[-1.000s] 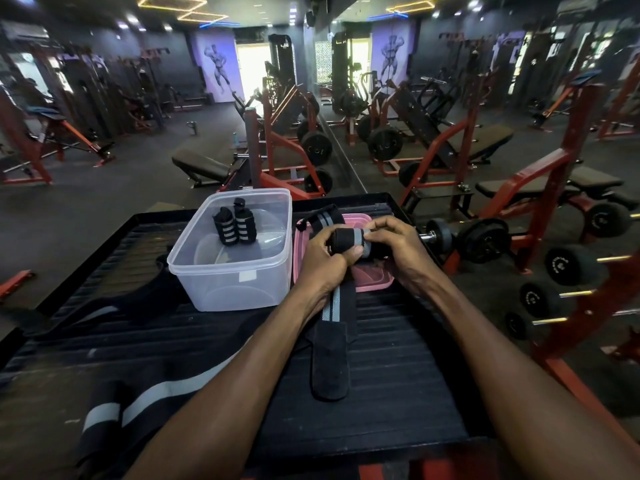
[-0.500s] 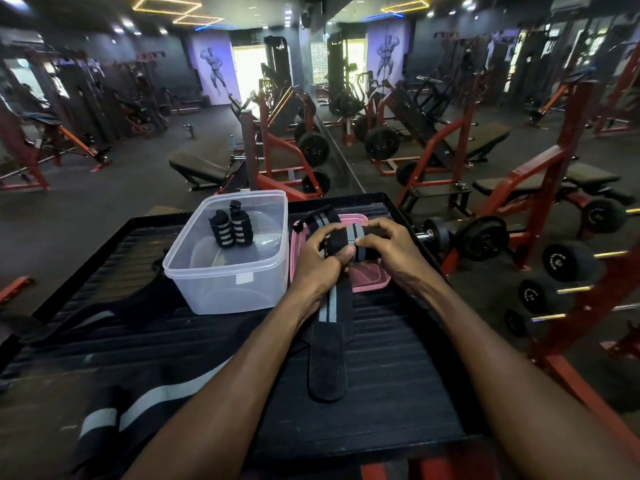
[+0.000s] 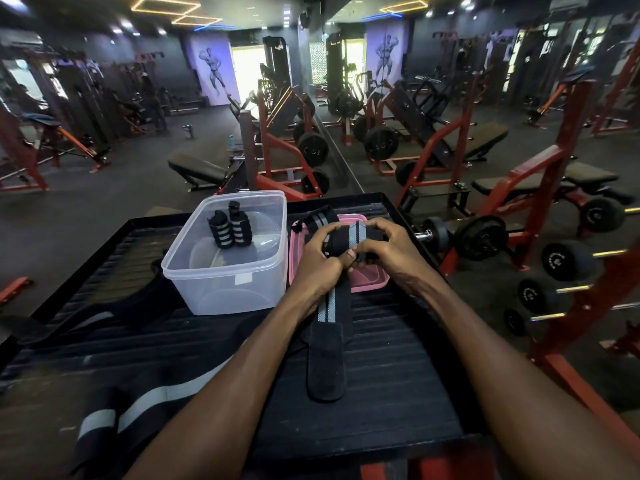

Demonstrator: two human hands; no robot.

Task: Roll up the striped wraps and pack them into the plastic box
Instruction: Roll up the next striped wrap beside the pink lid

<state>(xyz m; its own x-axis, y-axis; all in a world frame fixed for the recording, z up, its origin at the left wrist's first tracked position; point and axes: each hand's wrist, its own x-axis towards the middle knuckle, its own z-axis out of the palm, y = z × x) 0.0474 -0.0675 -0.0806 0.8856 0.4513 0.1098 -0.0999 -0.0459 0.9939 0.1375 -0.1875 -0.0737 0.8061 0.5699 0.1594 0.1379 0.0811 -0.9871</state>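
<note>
Both hands curl round one black wrap with grey stripes [image 3: 349, 237], held as a partly wound roll over the pink lid [image 3: 370, 280]. Left hand [image 3: 317, 258] grips the roll's left end, thumb tip pressed on its near side; right hand [image 3: 382, 245] clamps the right end, fingers arched over the top. The roll's core is hidden by fingers. Its loose tail hangs toward the viewer, lying flat on the black ribbed platform [image 3: 398, 358].

Left of the lid, touching it: clear plastic box [image 3: 225, 271], two rolled striped wraps [image 3: 228, 230] upright inside. Another striped wrap [image 3: 320, 216] lies on the lid's far edge, partly behind the left hand. Larger striped band [image 3: 138, 407] at the platform's near-left, cut off by the left forearm. Dumbbells [image 3: 467, 237] to the right of the lid.
</note>
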